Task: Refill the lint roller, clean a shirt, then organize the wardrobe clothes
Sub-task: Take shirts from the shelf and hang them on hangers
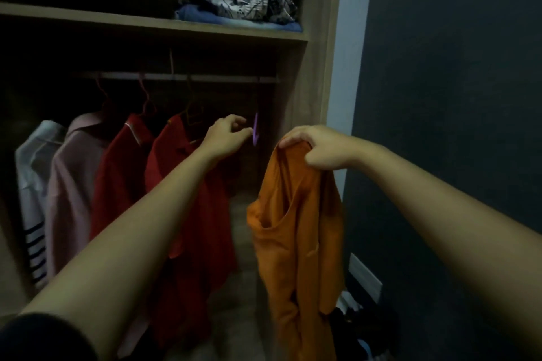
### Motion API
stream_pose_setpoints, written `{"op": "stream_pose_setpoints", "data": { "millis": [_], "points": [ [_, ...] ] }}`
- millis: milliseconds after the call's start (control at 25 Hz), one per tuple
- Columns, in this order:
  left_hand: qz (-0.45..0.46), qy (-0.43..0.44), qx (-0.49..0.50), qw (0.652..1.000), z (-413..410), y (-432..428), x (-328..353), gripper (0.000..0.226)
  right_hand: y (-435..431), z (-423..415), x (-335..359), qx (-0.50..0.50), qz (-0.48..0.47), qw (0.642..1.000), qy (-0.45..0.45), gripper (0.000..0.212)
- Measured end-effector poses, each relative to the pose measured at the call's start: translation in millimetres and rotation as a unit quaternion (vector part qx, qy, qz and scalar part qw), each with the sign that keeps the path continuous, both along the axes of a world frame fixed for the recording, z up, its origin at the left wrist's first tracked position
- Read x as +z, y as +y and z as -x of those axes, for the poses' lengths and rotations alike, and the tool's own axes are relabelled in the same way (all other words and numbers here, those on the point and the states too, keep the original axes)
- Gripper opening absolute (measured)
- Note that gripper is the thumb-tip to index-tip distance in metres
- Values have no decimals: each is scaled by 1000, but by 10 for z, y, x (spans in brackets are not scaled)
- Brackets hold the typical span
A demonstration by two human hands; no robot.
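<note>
Gripping orange shirt (296, 228) in right hand (313, 146); left hand (227, 133) curled at purple hanger (255, 130), grasp unclear.

Dim, murky picture; wardrobe interior in deep shadow, edges soft.

Orange shirt (293, 243) hem beyond bottom edge

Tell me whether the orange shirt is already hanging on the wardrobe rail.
No, the right hand grips the orange shirt bunched at its top, in front of the wardrobe, off the rail.
</note>
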State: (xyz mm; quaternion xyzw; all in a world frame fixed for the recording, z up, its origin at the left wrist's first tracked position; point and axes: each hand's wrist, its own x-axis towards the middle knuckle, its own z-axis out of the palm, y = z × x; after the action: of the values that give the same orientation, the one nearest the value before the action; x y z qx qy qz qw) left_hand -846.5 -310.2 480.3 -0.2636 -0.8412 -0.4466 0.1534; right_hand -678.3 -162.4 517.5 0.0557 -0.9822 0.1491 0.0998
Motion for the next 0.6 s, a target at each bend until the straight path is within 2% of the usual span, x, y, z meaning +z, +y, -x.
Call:
{"op": "stream_pose_setpoints", "data": {
  "millis": [200,320,480,600],
  "points": [
    [-48,-112,36,992,661,657,174,61,155,105,87,-34,22,999,22,62],
    [-73,-188,16,979,928,969,174,67,203,138,115,-67,9,997,25,62],
    [-59,-144,29,987,1061,1264,196,30,284,155,176,-75,8,997,26,59],
    [-78,-123,57,988,1115,1267,259,31,310,167,183,-74,8,997,28,58]
  ]
}}
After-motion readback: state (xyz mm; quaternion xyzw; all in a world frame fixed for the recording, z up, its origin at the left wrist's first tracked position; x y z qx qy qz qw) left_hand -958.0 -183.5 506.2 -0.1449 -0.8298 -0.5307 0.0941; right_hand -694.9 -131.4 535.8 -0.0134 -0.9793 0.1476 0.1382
